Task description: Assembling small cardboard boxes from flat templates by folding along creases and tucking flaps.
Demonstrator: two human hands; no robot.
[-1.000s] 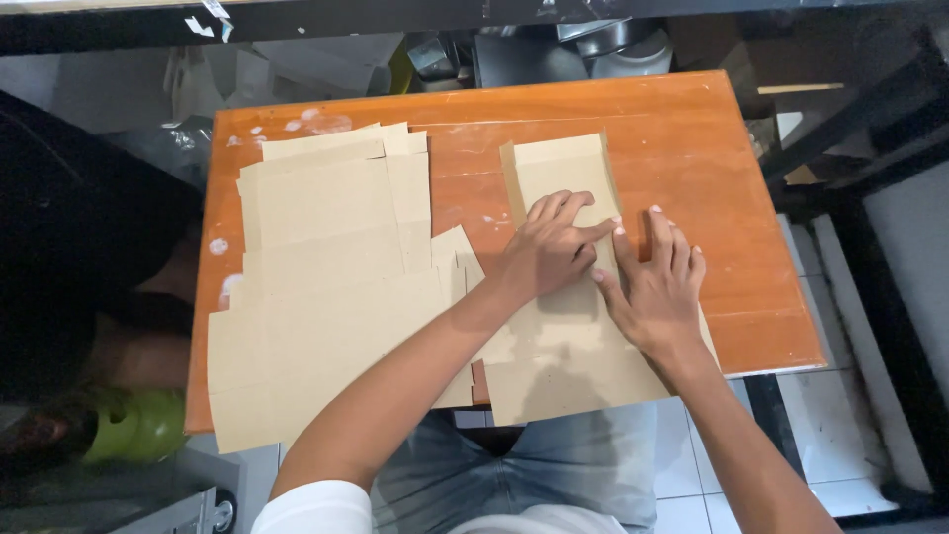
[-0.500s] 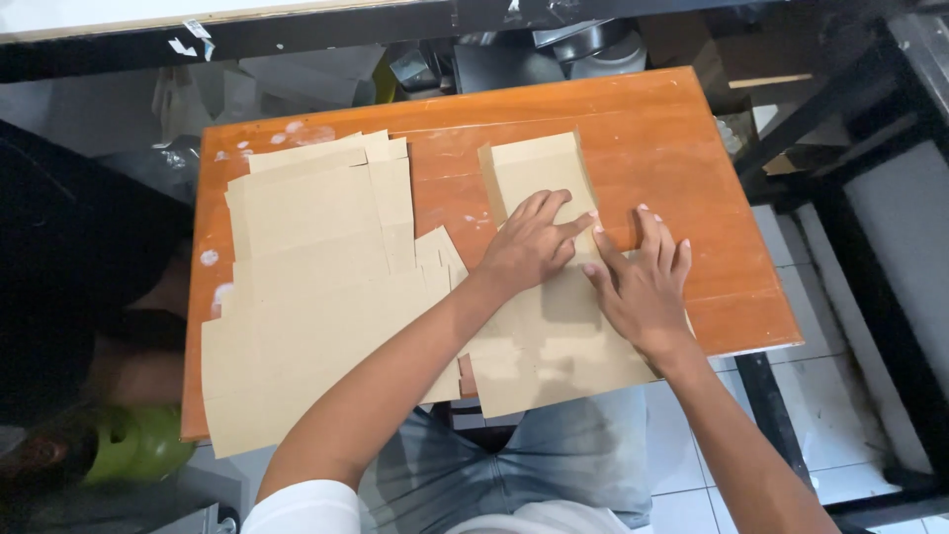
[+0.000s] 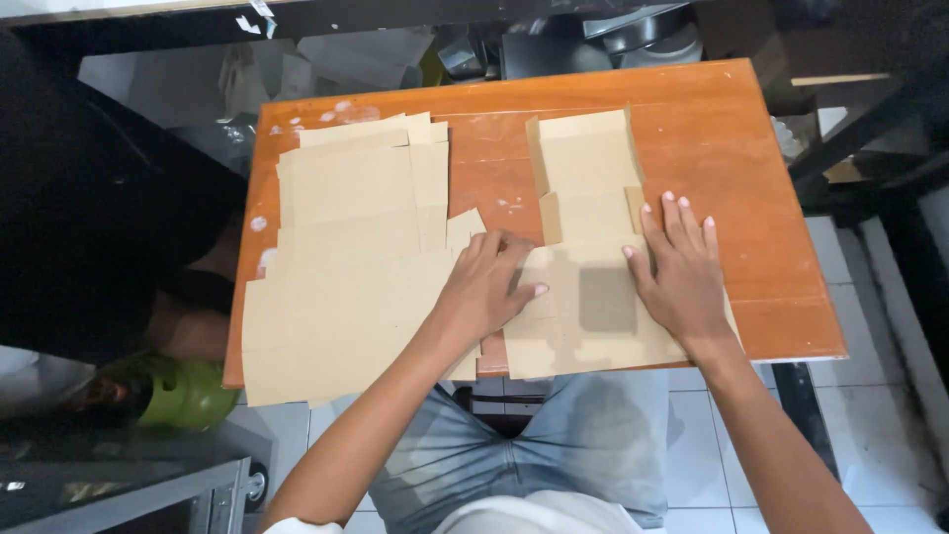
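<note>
Pressing flat on an orange-brown wooden counter, both bare hands work a single unfolded brown cardboard box blank that lies right of centre, its far end pointing away from the person and its near end hanging slightly over the counter's front edge. A larger stack of similar cardboard blanks covers the counter's left half, its near-left corner also jutting past the edge; the sheets are plain tan, with no label or print that can be made out.

The left hand rests palm down where the stack's right edge meets the single blank, fingers close together and curled a little, thumb reaching out onto the blank. The right hand lies palm down on the blank's right side, fingers spread and straight, pointing away from the person; neither hand pinches anything.

White paint-like flecks dot the counter's far-left corner and left edge. Below the counter's near edge are the person's light-blue jeans over a white tiled floor. A green rounded object, partly cut off by shadow, sits low at left beside a dark mass too dim to identify. Beyond the counter's far edge, grey metal shapes and pale wrappings are crowded and hard to make out. Dark shelving runs along the right side, its contents hidden.
</note>
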